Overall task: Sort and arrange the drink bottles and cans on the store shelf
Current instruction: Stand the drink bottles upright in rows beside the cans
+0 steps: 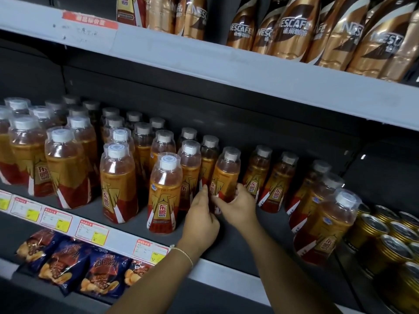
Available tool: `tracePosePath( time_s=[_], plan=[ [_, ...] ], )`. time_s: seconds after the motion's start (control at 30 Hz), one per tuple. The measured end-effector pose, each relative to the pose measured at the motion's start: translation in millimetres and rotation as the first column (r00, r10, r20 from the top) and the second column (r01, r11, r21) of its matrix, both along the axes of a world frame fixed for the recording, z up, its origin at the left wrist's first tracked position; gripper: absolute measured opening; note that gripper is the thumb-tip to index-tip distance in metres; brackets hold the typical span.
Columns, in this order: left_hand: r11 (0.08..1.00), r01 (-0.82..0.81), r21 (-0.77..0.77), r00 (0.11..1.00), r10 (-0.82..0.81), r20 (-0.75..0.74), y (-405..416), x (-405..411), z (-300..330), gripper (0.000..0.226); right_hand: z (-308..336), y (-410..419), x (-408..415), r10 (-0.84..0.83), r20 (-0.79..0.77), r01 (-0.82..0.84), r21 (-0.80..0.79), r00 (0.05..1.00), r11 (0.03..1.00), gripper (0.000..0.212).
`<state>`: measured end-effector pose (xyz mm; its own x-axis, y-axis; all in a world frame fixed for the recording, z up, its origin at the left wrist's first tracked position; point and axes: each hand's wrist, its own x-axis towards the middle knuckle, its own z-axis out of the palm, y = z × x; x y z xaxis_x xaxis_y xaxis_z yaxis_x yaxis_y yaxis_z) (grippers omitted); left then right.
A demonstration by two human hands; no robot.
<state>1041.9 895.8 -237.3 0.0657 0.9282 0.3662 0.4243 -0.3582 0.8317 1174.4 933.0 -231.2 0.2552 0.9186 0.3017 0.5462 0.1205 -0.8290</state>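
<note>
Both hands closed around one amber bottle [224,177] on the middle shelf [238,243]: right hand [238,207] wrapped about its lower right side, left hand [200,220] curled against its lower left. Bottle base and lower label hidden behind the fingers. Standing upright, long axis vertical, white cap up, slightly leaning back. Packed rows of like bottles [118,182] to the left; gold cans [385,241] at right, cut off by the edge. Coffee bottles [290,30] above, tops cropped.

Coffee bottles [292,30] cut off at the top edge, gold cans [390,245] cut off right, price tags [90,231] too blurry to read
</note>
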Motion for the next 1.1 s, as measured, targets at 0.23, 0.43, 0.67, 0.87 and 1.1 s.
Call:
tracePosePath(
  time_s=[0.23,0.43,0.67,0.87,1.1],
  plan=[
    [0.992,0.122,0.016,0.993,-0.122,0.003,-2,-3,0,0.058,10,-42,37,0.234,-0.101,-0.246,-0.139,0.967,0.959,0.068],
    [0.909,0.412,-0.063,0.896,-0.416,-0.152,-11,-1,6,0.059,11,-97,68,0.285,-0.147,-0.308,-0.166,0.947,0.937,0.063],
    [0.901,0.411,-0.137,0.886,-0.43,-0.172,-36,33,9,0.063,4,-147,89,0.214,-0.138,-0.223,-0.057,0.967,0.973,0.054],
    [0.891,0.419,-0.176,0.895,-0.437,-0.082,-66,68,2,0.066,-6,-184,119,0.116,-0.17,-0.122,-0.027,0.979,0.992,0.053],
    [0.878,0.438,-0.192,0.89,-0.454,-0.045,-93,116,0,0.067,-4,-212,166,0.074,-0.189,-0.084,-0.045,0.979,0.996,0.049]
  ],
)
